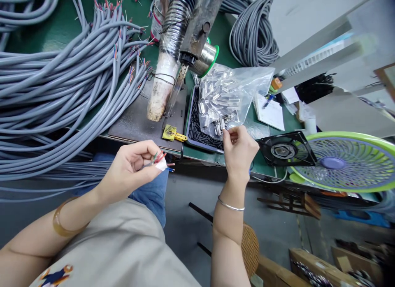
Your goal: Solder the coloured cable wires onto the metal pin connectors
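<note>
So the left hand (132, 161) has its thumb and fingers closed on a little bunch of thin wires (159, 156), held out just in front of the bench edge (202, 156). They're really skinny: mostly red ones, with a bit of green, and a couple of pinkish and blue ends poking out past the thumb, which has something white over its tip. Can't make out the stripped ends at this size.

The right hand (240, 147) has its fingertips bunched together right by some small silvery connectors (219, 126) at the near end of a clear plastic bag (254, 79). Honestly can't tell if it's gripping one. The bag lies over a tray (187, 128) of little black pieces (199, 135).
</note>
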`<state>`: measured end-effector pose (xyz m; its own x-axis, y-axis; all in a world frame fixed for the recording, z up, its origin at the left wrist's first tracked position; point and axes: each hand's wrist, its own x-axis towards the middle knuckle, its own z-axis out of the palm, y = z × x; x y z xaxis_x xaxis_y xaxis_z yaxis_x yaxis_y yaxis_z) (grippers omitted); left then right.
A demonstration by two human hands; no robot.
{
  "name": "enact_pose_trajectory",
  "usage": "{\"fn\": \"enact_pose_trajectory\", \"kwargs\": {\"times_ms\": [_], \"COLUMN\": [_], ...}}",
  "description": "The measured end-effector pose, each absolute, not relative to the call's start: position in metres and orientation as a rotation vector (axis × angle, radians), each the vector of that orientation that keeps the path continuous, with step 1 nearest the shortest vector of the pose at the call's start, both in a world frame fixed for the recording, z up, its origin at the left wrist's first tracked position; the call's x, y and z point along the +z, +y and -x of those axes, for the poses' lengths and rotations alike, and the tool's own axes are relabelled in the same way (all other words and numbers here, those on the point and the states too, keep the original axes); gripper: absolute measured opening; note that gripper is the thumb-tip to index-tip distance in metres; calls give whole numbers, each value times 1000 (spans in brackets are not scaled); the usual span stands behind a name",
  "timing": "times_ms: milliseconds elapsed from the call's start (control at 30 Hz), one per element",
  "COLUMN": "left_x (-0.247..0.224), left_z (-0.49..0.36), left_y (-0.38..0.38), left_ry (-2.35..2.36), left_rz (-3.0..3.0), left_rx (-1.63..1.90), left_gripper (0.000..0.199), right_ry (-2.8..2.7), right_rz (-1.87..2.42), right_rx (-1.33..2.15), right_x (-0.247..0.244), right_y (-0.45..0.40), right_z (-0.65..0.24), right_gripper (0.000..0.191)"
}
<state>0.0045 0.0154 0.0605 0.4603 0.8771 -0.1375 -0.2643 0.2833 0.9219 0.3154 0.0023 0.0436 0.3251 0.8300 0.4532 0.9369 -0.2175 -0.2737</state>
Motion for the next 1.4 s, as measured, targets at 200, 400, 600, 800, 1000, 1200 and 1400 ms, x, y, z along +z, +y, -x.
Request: {"fn": "enact_pose_trajectory", "kwargs": {"times_ms": [200, 400, 600, 800, 1000, 1200, 1400], "left_x": [44, 44, 42, 36, 33, 27, 20], "left_z": [-7, -3, -5, -6, -10, -13, -15], "left_y": [25, 31, 30, 29, 26, 25, 28], "left_ry": [834, 869, 841, 811, 786, 708, 716], "left_rz": [-695, -642, -637, -652, -673, -771, -834], "left_rx": [941, 941, 917, 878, 855, 912, 989], "left_gripper": [16, 16, 17, 18, 24, 24, 20], "right_ry": [-1675, -1552, -1207, -1048, -1064, -1268, -1377], "right_rz": [2201, 2108, 1874, 1668, 1391, 1405, 1411], "right_rx": [-276, -206, -117, -221, 97, 305, 12], "right_x": [31, 32, 35, 50, 64, 30, 8], "right_y": [21, 10, 1, 6, -24, -41, -34], "right_z": [-319, -309, -323, -309, -231, -182, -165], "right_gripper": [20, 12, 20, 23, 19, 15, 13]}}
